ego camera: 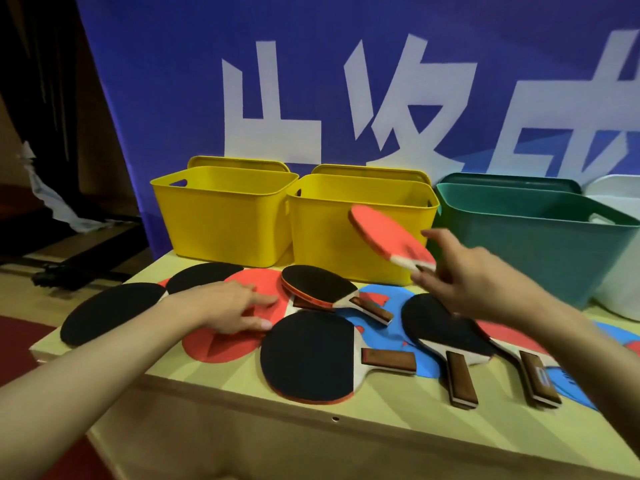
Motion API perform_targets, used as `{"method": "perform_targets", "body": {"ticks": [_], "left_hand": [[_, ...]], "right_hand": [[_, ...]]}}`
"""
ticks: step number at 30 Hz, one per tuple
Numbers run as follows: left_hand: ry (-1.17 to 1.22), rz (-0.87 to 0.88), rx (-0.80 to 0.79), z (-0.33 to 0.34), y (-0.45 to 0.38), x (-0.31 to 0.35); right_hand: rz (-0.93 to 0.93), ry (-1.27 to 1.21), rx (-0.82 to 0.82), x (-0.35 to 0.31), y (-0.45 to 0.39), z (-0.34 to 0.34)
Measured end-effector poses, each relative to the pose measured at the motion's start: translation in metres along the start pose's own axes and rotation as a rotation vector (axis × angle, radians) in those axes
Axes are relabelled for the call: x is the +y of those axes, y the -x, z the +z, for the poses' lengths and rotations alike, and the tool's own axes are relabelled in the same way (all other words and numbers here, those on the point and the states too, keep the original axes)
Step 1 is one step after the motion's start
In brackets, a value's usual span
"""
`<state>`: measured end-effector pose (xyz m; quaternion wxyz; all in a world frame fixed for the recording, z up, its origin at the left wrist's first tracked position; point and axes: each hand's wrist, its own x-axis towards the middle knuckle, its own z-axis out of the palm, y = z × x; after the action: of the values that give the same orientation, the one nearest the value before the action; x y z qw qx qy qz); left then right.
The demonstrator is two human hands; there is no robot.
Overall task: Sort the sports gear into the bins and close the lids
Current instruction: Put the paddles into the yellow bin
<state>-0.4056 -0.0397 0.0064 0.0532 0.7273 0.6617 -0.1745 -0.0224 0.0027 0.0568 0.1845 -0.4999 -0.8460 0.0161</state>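
Several table-tennis paddles with black and red faces lie spread over the pale wooden table (346, 431). My right hand (464, 275) grips the handle of a red-faced paddle (384, 233), lifted and tilted in front of the middle yellow bin (322, 237). My left hand (235, 310) rests flat, fingers apart, on a red paddle (221, 344) lying on the table. A large black paddle (308, 355) lies near the front edge. Another yellow bin (221, 216) stands to the left, a green bin (540, 240) to the right. All three are open-topped.
Lids lean upright behind the yellow bins (239, 163) and the green bin (509, 178). A white bin (620, 216) is at the far right edge. A blue banner with white characters (346, 81) hangs behind. The floor drops away left of the table.
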Motion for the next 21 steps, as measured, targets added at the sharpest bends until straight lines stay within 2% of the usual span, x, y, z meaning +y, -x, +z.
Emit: {"method": "perform_targets", "body": {"ticks": [4,10,13,17,21], "left_hand": [[-0.093,0.097,0.029,-0.005,-0.015,-0.005],[-0.105,0.110,0.045,0.000,-0.037,-0.008],[-0.066,0.087,0.026,0.004,-0.047,-0.014],[-0.085,0.133,0.044,0.001,-0.046,-0.015],[-0.114,0.179,0.063,-0.008,-0.045,-0.016]], "right_hand": [[-0.051,0.046,0.170,-0.009,-0.065,-0.041],[-0.073,0.097,0.086,-0.006,-0.171,-0.063],[-0.029,0.061,0.003,0.001,-0.209,-0.055],[-0.067,0.177,-0.142,0.011,-0.236,-0.012],[0.011,0.058,-0.323,0.019,-0.245,0.006]]}}
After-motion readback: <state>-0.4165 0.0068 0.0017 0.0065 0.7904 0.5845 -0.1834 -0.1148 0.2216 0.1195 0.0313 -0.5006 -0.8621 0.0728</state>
